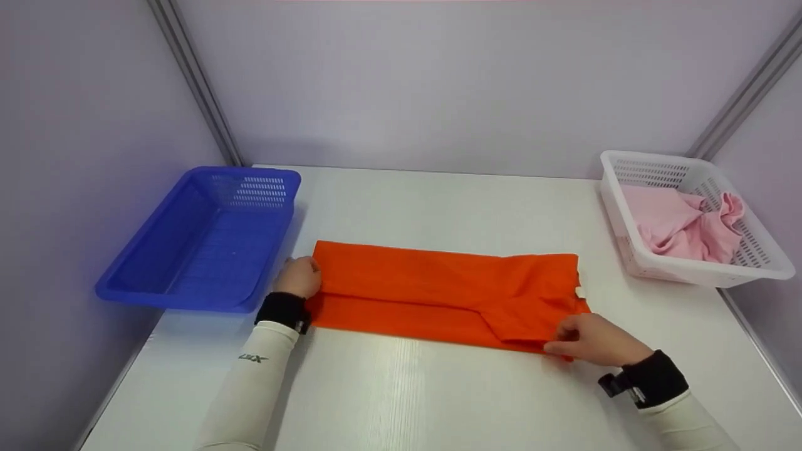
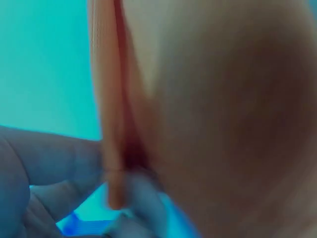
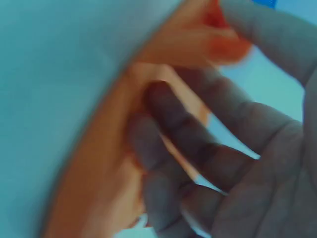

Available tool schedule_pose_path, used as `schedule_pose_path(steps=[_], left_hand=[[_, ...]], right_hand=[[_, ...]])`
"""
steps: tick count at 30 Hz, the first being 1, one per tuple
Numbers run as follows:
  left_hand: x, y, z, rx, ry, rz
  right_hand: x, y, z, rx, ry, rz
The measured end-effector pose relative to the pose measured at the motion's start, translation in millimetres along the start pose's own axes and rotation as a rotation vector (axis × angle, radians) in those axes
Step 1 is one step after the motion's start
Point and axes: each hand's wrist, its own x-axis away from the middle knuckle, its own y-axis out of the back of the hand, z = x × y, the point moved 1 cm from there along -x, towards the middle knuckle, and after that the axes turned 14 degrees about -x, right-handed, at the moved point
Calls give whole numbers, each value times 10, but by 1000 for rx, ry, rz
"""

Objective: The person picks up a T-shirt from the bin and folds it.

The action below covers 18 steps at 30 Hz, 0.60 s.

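An orange T-shirt (image 1: 413,275) lies folded lengthwise into a long strip on the white table. At its right end a small white label (image 1: 581,292) shows, and a sleeve-like flap (image 1: 523,319) is folded over the near side. My left hand (image 1: 299,277) pinches the left end of the shirt; in the left wrist view the cloth edge (image 2: 115,148) passes between thumb and fingers. Near the right front corner, my right hand (image 1: 592,338) holds the fabric between thumb and forefinger, with the other fingers loosely bent beside the cloth (image 3: 225,47) in the right wrist view.
A blue plastic basket (image 1: 269,300) stands at the left, close beside my left hand. At the back right is a white basket (image 1: 689,275) with pink cloth (image 1: 683,222) in it. Pale partition walls (image 1: 426,88) enclose the table (image 1: 401,401) at the back and sides.
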Motion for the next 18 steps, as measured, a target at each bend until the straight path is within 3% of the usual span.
schedule_pose_path(steps=[3,6,9,13,16,18], left_hand=[[39,38,-211,-115,-50,-101],[51,-4,-416,-69,-161,-129],[58,-112,-550,-31,-251,-21],[18,-231,-609,-100,-247,125],[-85,-256,-622,-115,-215,134],[-154,-264,-624,-92,-208,123]], right_hand=[[-43,24,83,11,-6,-112],[-130,-27,142,27,15,-228],[-248,-138,144,71,5,-244],[-461,-228,69,186,-6,-233],[-666,-162,11,211,-8,-232],[-806,-23,-13,148,-29,-187]])
